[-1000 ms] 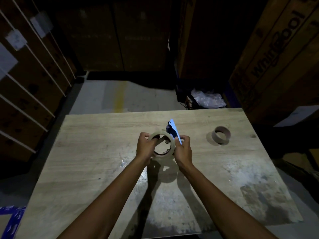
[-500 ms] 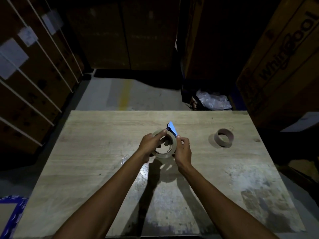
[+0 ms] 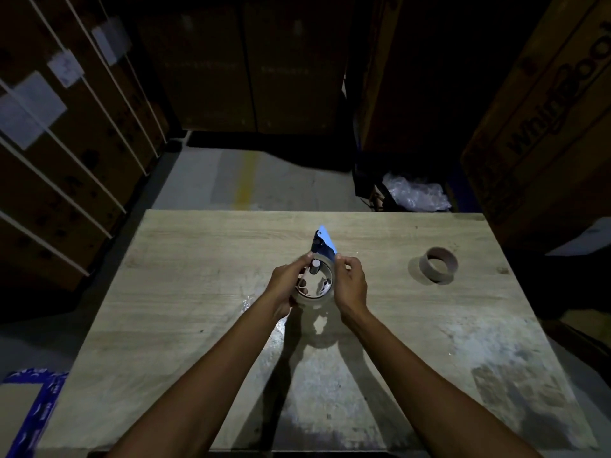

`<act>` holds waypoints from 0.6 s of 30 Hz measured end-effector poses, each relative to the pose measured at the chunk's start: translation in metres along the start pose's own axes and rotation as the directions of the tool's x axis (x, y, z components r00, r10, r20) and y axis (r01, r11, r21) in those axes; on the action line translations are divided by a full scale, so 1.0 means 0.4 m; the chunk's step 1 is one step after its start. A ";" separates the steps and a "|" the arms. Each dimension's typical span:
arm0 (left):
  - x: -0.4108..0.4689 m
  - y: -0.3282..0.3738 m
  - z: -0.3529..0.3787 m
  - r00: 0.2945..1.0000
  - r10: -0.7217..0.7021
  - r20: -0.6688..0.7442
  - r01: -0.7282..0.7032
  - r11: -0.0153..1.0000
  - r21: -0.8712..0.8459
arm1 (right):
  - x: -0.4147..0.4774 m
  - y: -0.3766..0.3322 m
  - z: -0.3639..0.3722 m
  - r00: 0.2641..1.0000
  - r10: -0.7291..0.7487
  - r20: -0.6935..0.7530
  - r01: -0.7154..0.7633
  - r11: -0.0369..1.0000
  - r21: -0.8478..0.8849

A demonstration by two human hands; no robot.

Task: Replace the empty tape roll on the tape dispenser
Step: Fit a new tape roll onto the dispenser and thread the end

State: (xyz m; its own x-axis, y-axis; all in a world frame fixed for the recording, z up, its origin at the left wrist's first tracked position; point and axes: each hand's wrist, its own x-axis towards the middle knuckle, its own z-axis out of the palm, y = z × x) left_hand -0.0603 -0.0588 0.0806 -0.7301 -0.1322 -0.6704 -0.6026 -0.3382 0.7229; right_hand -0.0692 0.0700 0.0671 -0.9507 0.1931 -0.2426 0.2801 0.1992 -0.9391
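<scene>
Above the middle of the bench (image 3: pixel 198 292), the left hand (image 3: pixel 287 285) grips the new tape roll (image 3: pixel 314 285) while right-hand fingers (image 3: pixel 344 262) pinch the blue dispenser (image 3: pixel 325 244), apparently steadying it for seating; the empty core (image 3: pixel 438 265) sits toward the right edge.

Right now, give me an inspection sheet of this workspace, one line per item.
Surface: wooden table, pale worn patches on the near side.
Job's things: new tape roll and blue tape dispenser, held together above the table; empty cardboard core lying alone to the right.
Clutter: nothing seen on the table.
Hands: left hand grips the roll's left edge; right hand holds the right edge by the dispenser.
Cables: nothing seen.
Surroundings: dim; strapped cartons on the left, a printed carton on the right, crumpled plastic wrap beyond the table.
</scene>
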 end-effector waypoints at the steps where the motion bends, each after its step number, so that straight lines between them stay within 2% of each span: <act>1: 0.008 -0.006 -0.007 1.000 -0.014 0.024 0.014 1.000 -0.022 | 0.002 0.003 0.002 1.000 0.007 -0.003 -0.007 1.000 -0.008; 6: 0.001 -0.021 -0.043 0.977 -0.120 0.177 0.148 0.977 -0.155 | 0.013 0.065 0.015 1.000 -0.007 0.015 0.009 0.986 -0.169; 9: 0.007 -0.049 -0.065 0.962 -0.165 0.217 0.215 0.949 -0.230 | 0.013 0.126 0.020 0.999 -0.004 0.046 0.015 0.965 -0.262; 12: 0.007 -0.083 -0.073 0.963 -0.186 0.196 0.228 0.948 -0.220 | -0.010 0.150 0.021 0.995 0.003 0.104 0.029 0.951 -0.307; 14: 0.009 -0.109 -0.074 0.975 -0.158 0.157 0.187 0.962 -0.198 | -0.034 0.155 0.025 0.988 -0.010 0.151 0.057 0.948 -0.312; 18: 0.030 -0.166 -0.081 0.995 -0.096 -0.001 0.094 0.974 -0.204 | -0.071 0.175 0.042 0.967 -0.007 0.254 0.083 0.954 -0.290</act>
State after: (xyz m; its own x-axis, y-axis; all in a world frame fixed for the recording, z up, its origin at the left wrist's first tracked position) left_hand -0.0186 -0.0681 0.0190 -0.6684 -0.0997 -0.7371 -0.5902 -0.5320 0.6072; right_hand -0.0248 0.0622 0.0042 -0.9552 -0.0590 -0.2901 0.2268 0.4843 -0.8450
